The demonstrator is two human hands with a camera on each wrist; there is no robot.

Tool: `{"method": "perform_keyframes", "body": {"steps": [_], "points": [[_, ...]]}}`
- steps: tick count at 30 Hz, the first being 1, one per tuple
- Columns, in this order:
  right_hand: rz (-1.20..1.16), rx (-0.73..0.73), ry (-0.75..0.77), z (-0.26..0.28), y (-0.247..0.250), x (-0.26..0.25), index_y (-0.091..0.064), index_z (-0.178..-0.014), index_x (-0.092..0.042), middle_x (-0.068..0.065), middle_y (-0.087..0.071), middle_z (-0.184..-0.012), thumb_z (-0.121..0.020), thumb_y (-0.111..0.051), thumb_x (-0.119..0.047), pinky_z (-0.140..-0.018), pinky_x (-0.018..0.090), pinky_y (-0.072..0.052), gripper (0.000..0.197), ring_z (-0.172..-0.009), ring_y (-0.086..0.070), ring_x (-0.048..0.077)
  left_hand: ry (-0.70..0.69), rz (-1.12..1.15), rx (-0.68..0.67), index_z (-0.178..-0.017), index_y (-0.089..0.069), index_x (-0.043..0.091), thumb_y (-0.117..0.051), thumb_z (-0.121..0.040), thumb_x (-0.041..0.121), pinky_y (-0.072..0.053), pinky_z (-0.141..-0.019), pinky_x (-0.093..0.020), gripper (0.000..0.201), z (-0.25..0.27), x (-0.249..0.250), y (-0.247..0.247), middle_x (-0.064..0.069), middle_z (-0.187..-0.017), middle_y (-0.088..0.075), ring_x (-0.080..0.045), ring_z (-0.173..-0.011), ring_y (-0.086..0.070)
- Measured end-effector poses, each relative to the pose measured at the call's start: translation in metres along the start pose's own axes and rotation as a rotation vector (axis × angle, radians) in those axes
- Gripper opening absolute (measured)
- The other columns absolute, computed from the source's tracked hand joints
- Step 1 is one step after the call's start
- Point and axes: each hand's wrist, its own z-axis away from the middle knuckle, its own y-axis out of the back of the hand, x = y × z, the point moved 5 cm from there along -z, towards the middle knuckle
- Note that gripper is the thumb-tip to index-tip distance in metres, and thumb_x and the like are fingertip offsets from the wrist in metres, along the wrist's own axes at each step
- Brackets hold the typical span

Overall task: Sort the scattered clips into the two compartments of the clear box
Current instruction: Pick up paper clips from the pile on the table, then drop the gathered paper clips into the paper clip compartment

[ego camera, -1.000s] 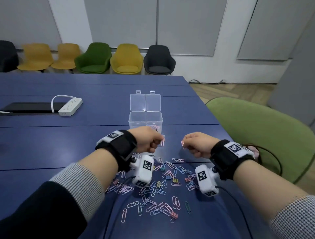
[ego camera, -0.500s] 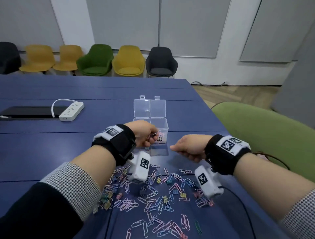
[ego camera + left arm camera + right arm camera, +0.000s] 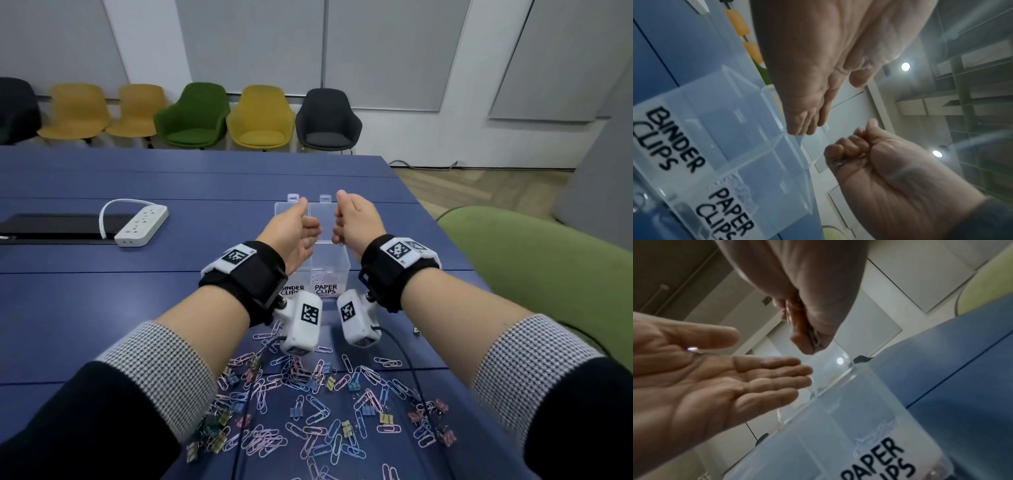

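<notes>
Centre of the head view: both hands raised above the clear plastic two-compartment box [image 3: 329,270] with its lid swung open at the back. Left hand [image 3: 296,236] spread flat, palm turned inward, fingers [image 3: 774,374] straight and holding nothing, poised over the compartment labelled BINDER CLIPS. Right hand [image 3: 354,224] curled into a loose fist above the compartment labelled PAPER CLIPS, fingers closed on a thin metal paper clip [image 3: 815,339] poking out below the fist in the right wrist view. Hands close together but apart, no contact between them. Some pale paper clips visible low inside the right compartment. Lower centre of the head view: scattered pastel paper clips and small coloured binder clips [image 3: 322,411] spread over the dark blue table [image 3: 102,294], nearer than the box. Middle left: white power strip [image 3: 142,226] with its looped cord, beside a flat black panel [image 3: 51,224]. Top of the frame: row of yellow, green and dark chairs [image 3: 191,116] along the wall. Right edge: a green chair [image 3: 548,267].
</notes>
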Motion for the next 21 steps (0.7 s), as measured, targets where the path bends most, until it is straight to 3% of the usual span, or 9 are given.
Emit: {"method": "perform_keyframes", "body": {"steps": [1,5,7,10,12,15,18,21], "points": [[-0.036,-0.011,-0.016,-0.002,-0.004,0.001,-0.040,-0.063,-0.013,0.003,-0.033,-0.052,-0.101,-0.036,-0.028,-0.049,0.027,-0.035,0.041,-0.045,-0.036,0.018,-0.053,0.012,0.039,-0.122,-0.054,-0.001,-0.031,-0.101,0.045,-0.037,-0.107,-0.036,0.056,0.005,0.003,0.006,-0.016,-0.130,-0.054,-0.025,-0.127,-0.049],[-0.059,-0.086,-0.125,0.001,-0.011,0.005,-0.048,-0.062,-0.011,0.008,-0.051,-0.064,-0.102,-0.026,-0.038,-0.051,0.022,-0.039,0.053,-0.060,-0.056,0.019,-0.257,-0.016,0.173,-0.088,-0.060,0.012,-0.037,-0.102,0.031,-0.049,-0.076,-0.030,0.033,0.024,0.020,0.029,-0.004,-0.096,-0.060,-0.018,-0.091,-0.058],[-0.020,-0.098,-0.138,0.006,-0.004,0.003,-0.052,-0.064,-0.011,0.012,-0.059,-0.074,-0.102,-0.023,-0.043,-0.059,0.022,-0.042,0.057,-0.067,-0.058,0.018,-0.319,-0.056,0.199,-0.081,-0.059,0.014,-0.044,-0.099,0.022,-0.049,-0.067,-0.026,0.025,0.033,0.025,0.037,-0.003,-0.088,-0.059,-0.016,-0.082,-0.055],[0.115,-0.086,-0.099,0.021,0.018,-0.005,-0.055,-0.069,-0.013,0.008,-0.063,-0.078,-0.100,-0.026,-0.044,-0.068,0.030,-0.041,0.053,-0.071,-0.060,0.020,-0.373,-0.191,0.150,-0.076,-0.059,0.013,-0.051,-0.093,0.007,-0.050,-0.060,-0.023,0.020,0.044,0.025,0.043,-0.004,-0.079,-0.058,-0.015,-0.071,-0.055],[0.306,-0.121,-0.013,0.038,0.033,-0.012,-0.053,-0.072,-0.012,0.003,-0.060,-0.072,-0.099,-0.036,-0.035,-0.062,0.028,-0.041,0.039,-0.064,-0.058,0.018,-0.373,-0.339,0.035,-0.076,-0.059,0.011,-0.053,-0.091,-0.002,-0.052,-0.060,-0.021,0.020,0.050,0.017,0.040,-0.004,-0.078,-0.060,-0.014,-0.069,-0.056],[0.871,-0.331,0.109,0.068,0.052,-0.011,-0.056,-0.074,-0.015,0.000,-0.062,-0.070,-0.092,-0.050,-0.023,-0.060,0.023,-0.042,0.021,-0.058,-0.058,0.012,-0.322,-0.764,-0.164,-0.084,-0.065,0.013,-0.063,-0.084,-0.001,-0.055,-0.077,-0.029,0.014,0.059,-0.001,0.030,-0.005,-0.085,-0.066,-0.016,-0.076,-0.060],[1.323,-0.625,0.023,0.103,0.062,0.009,-0.065,-0.088,-0.020,-0.002,-0.065,-0.086,-0.087,-0.062,-0.024,-0.072,0.022,-0.043,0.006,-0.076,-0.057,0.015,-0.210,-1.269,-0.333,-0.102,-0.065,0.017,-0.077,-0.075,0.013,-0.051,-0.087,-0.028,0.030,0.069,-0.028,0.016,-0.001,-0.099,-0.067,-0.014,-0.086,-0.061],[1.449,-0.725,-0.089,0.130,0.069,0.028,-0.066,-0.104,-0.017,-0.001,-0.066,-0.102,-0.081,-0.069,-0.037,-0.077,0.025,-0.044,0.031,-0.085,-0.054,0.016,-0.058,-1.554,-0.413,-0.118,-0.057,0.019,-0.084,-0.068,0.024,-0.049,-0.090,-0.030,0.058,0.076,-0.054,0.004,0.001,-0.113,-0.058,-0.018,-0.101,-0.058]]}}
